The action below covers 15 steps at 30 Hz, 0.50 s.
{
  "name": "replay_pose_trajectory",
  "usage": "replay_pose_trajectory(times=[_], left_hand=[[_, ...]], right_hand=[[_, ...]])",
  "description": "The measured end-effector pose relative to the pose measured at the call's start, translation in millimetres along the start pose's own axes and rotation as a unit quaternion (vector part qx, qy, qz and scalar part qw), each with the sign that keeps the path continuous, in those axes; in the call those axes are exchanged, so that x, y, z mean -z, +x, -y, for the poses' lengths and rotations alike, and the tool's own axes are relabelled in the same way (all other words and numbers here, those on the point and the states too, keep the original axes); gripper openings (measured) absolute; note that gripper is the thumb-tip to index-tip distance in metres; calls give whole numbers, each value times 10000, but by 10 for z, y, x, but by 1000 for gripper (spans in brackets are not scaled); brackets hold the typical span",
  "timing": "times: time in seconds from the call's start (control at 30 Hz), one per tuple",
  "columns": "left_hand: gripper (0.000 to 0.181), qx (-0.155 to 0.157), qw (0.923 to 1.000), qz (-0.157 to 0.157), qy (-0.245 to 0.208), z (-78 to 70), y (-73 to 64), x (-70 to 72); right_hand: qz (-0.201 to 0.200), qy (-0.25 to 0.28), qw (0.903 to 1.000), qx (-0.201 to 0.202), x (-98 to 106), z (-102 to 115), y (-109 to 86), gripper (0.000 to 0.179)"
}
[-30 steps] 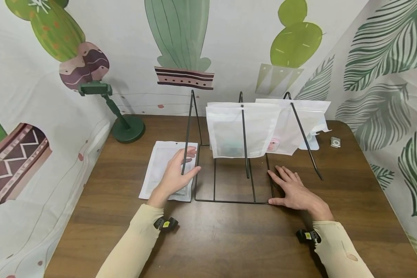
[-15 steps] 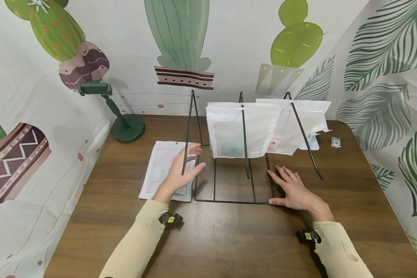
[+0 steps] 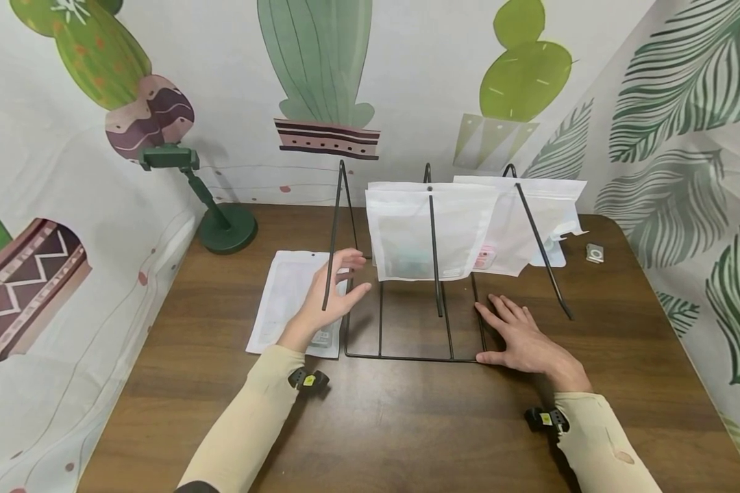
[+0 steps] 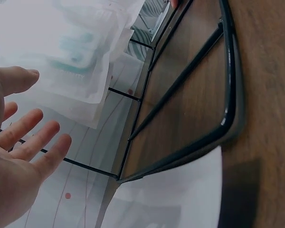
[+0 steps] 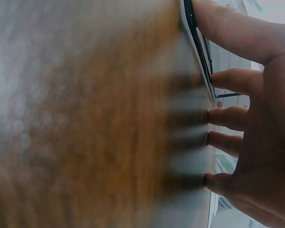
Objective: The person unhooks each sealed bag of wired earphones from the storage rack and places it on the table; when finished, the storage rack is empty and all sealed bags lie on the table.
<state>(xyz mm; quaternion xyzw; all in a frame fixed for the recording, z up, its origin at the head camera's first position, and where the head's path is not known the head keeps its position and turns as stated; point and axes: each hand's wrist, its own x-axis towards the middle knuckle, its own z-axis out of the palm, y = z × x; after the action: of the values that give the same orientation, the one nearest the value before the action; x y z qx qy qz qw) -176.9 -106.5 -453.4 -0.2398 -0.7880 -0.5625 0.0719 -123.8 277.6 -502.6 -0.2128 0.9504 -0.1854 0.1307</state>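
Observation:
A black wire rack [image 3: 407,357] stands on the table with upright prongs. White zip pouches hang from it: one [image 3: 401,222] on the middle prong, with a teal shape showing through, and another [image 3: 524,233] on the right prong. My left hand [image 3: 311,311] is beside the left prong, fingers spread and holding nothing. Beneath that hand, a flat white pouch [image 3: 277,294] lies left of the rack. In the left wrist view the palm [image 4: 14,190] faces the hanging pouches, apart from them. My right hand [image 3: 521,339] rests on the table, thumb and index finger touching the rack's right base wire.
A green stand [image 3: 227,229] with a round base is at the back left. Near the right back edge lies a small silver device [image 3: 595,253]. Behind the wooden table [image 3: 382,438] hangs a cactus-print cloth [image 3: 419,89].
My left hand has moved slightly right and up, away from the pouch lying on the table. The right hand, rack and hanging pouches look the same.

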Motion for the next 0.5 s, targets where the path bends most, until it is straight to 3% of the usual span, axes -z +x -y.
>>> replay_pose_trajectory(times=[0.2, 0.5], left_hand=[[51, -61, 10000, 30, -1, 216, 61, -76], [50, -9, 9995, 128, -279, 288, 149, -162]], right_hand=[[-60, 51, 9999, 68, -6, -1, -9, 98], [-97, 111, 9998, 103, -8, -10, -1, 97]])
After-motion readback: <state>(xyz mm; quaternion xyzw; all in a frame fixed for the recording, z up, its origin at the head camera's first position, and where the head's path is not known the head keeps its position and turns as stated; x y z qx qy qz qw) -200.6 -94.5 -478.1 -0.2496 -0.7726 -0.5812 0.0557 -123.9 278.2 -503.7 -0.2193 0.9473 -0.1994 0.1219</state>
